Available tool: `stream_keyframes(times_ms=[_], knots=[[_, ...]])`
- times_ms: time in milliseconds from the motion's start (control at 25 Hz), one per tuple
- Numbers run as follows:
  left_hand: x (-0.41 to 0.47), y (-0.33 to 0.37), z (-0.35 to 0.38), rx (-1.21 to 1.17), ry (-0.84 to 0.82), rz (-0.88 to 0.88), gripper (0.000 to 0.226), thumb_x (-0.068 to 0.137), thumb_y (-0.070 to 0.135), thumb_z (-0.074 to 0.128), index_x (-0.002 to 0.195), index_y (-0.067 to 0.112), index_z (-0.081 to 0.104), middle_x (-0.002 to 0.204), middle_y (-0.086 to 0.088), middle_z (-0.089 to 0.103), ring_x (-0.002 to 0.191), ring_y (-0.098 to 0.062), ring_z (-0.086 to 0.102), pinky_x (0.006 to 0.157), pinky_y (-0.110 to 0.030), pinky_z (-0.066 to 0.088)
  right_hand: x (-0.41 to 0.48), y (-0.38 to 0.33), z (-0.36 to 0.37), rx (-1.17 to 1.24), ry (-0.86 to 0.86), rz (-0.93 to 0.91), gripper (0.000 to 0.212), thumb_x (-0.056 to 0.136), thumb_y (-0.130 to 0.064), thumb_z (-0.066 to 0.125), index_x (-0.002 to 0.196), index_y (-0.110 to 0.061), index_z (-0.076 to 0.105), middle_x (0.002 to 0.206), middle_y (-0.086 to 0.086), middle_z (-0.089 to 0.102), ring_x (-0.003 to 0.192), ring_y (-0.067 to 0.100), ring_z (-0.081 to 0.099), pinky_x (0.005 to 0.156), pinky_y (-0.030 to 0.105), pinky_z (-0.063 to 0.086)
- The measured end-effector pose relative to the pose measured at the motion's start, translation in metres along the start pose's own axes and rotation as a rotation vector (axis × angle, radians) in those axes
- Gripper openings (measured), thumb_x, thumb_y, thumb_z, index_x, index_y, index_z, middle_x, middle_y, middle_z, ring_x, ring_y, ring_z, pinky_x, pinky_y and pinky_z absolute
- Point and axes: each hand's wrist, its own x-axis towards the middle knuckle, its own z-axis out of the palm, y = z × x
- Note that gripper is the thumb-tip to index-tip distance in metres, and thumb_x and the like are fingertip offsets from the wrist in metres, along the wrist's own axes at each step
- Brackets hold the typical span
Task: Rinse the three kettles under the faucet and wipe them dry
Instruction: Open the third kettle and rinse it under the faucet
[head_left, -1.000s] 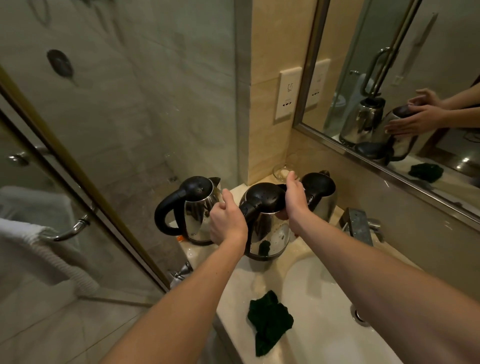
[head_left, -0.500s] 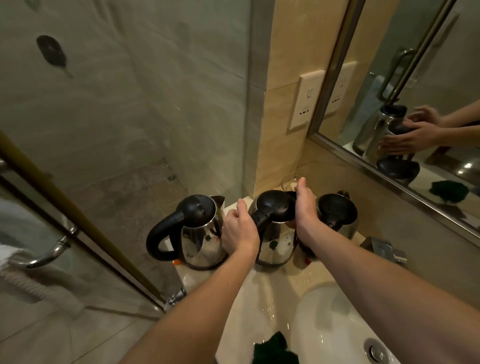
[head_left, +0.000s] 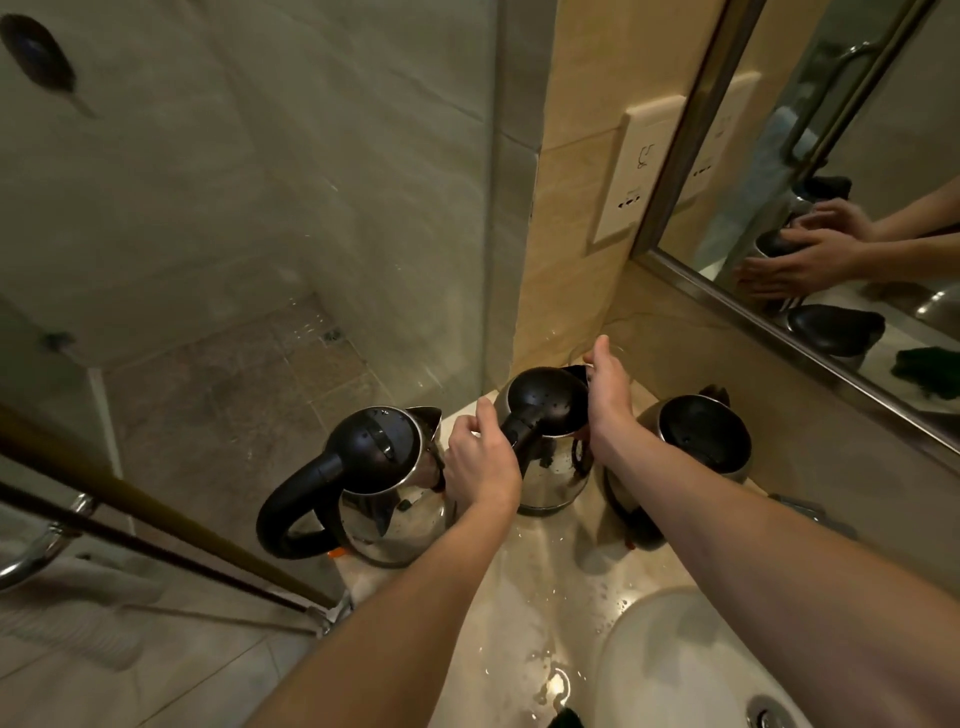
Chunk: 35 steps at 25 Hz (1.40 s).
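Now we see the left hand (head_left: 480, 465) wrapped around the black handle of the middle kettle (head_left: 548, 441), fingers closed on it. The right hand (head_left: 608, 395) lies flat against that kettle's far side, fingers together and thumb raised, pressing rather than gripping. This kettle stands upright on the wet surface (head_left: 524, 587), near the back corner. Just to its left stands the left kettle (head_left: 384, 483), its lid shut and its looped handle pointing toward the glass shower door (head_left: 234, 208). To the right, partly behind the right forearm, stands the right kettle (head_left: 701, 436), close to the wall under the mirror (head_left: 857, 156). Water drops dot the surface beside the white sink (head_left: 675, 665).
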Motion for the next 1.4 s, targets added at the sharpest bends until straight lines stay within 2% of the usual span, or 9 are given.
stream_keyframes(times_ms=[120, 440, 600, 720, 880, 1000, 1080, 1240, 1400], knots=[[0.006, -0.005, 0.005, -0.012, 0.008, 0.004, 0.05, 0.101, 0.05, 0.033, 0.102, 0.013, 0.066, 0.098, -0.005, 0.062, 0.096, -0.024, 0.055, 0.082, -0.036, 0.037, 0.008, 0.004, 0.003, -0.004, -0.007, -0.012, 0.062, 0.097, -0.063, 0.032, 0.142, -0.023, 0.044, 0.132, 0.001, 0.054, 0.123, 0.024, 0.049, 0.108, 0.048, 0.036], [0.008, -0.005, 0.011, 0.114, -0.024, 0.022, 0.052, 0.1, 0.053, 0.03, 0.103, 0.014, 0.064, 0.1, -0.007, 0.065, 0.1, -0.029, 0.057, 0.092, -0.043, 0.044, 0.014, 0.006, 0.001, -0.109, -0.033, -0.065, 0.056, 0.099, -0.06, 0.03, 0.141, -0.023, 0.038, 0.12, -0.002, 0.047, 0.114, 0.021, 0.046, 0.097, 0.042, 0.035], [0.005, 0.0, 0.005, 0.263, -0.088, 0.104, 0.049, 0.1, 0.054, 0.027, 0.1, 0.015, 0.058, 0.1, -0.007, 0.062, 0.101, -0.031, 0.057, 0.089, -0.042, 0.043, 0.006, 0.003, -0.003, -0.225, -0.058, -0.073, 0.06, 0.099, -0.061, 0.03, 0.145, -0.023, 0.033, 0.139, 0.006, 0.046, 0.131, 0.029, 0.043, 0.106, 0.047, 0.033], [-0.002, 0.003, -0.002, 0.309, -0.105, 0.162, 0.047, 0.101, 0.053, 0.026, 0.101, 0.014, 0.053, 0.097, -0.008, 0.06, 0.099, -0.032, 0.058, 0.085, -0.042, 0.043, -0.007, -0.002, -0.013, -0.353, -0.062, -0.157, 0.059, 0.1, -0.058, 0.029, 0.144, -0.021, 0.034, 0.144, 0.007, 0.046, 0.132, 0.028, 0.043, 0.105, 0.044, 0.034], [-0.013, 0.005, -0.013, 0.435, -0.132, 0.306, 0.04, 0.102, 0.049, 0.029, 0.101, 0.014, 0.045, 0.09, -0.006, 0.054, 0.095, -0.032, 0.058, 0.077, -0.039, 0.041, -0.027, -0.011, -0.046, -0.491, -0.004, -0.362, 0.051, 0.102, -0.05, 0.034, 0.14, -0.017, 0.043, 0.137, 0.003, 0.053, 0.123, 0.019, 0.049, 0.097, 0.035, 0.039], [-0.022, 0.005, -0.019, 0.587, -0.146, 0.45, 0.04, 0.102, 0.048, 0.03, 0.108, 0.012, 0.045, 0.099, -0.011, 0.06, 0.095, -0.031, 0.06, 0.078, -0.041, 0.047, -0.038, -0.019, -0.078, -0.615, 0.08, -0.51, 0.047, 0.103, -0.047, 0.035, 0.136, -0.016, 0.048, 0.129, 0.001, 0.057, 0.117, 0.015, 0.05, 0.09, 0.031, 0.038], [-0.028, 0.007, -0.022, 0.669, -0.104, 0.552, 0.042, 0.101, 0.047, 0.032, 0.114, 0.01, 0.048, 0.106, -0.01, 0.059, 0.098, -0.028, 0.058, 0.08, -0.04, 0.045, -0.044, -0.024, -0.102, -0.772, 0.124, -0.582, 0.048, 0.103, -0.046, 0.033, 0.136, -0.015, 0.049, 0.131, 0.002, 0.056, 0.116, 0.014, 0.049, 0.093, 0.033, 0.039], [-0.04, 0.008, -0.02, 0.713, -0.066, 0.788, 0.034, 0.101, 0.04, 0.037, 0.106, 0.012, 0.054, 0.102, -0.005, 0.054, 0.094, -0.019, 0.047, 0.084, -0.035, 0.042, -0.043, -0.025, -0.153, -1.127, 0.164, -0.593, 0.054, 0.102, -0.05, 0.028, 0.141, -0.015, 0.043, 0.138, 0.008, 0.05, 0.128, 0.025, 0.046, 0.106, 0.044, 0.037], [-0.062, 0.004, 0.004, 0.642, -0.22, 0.848, 0.032, 0.101, 0.038, 0.04, 0.094, 0.01, 0.055, 0.094, -0.007, 0.056, 0.091, -0.023, 0.05, 0.081, -0.038, 0.044, -0.039, -0.017, -0.184, -1.296, 0.213, -0.537, 0.059, 0.101, -0.054, 0.023, 0.143, -0.016, 0.038, 0.141, 0.013, 0.046, 0.128, 0.031, 0.045, 0.104, 0.046, 0.035]])
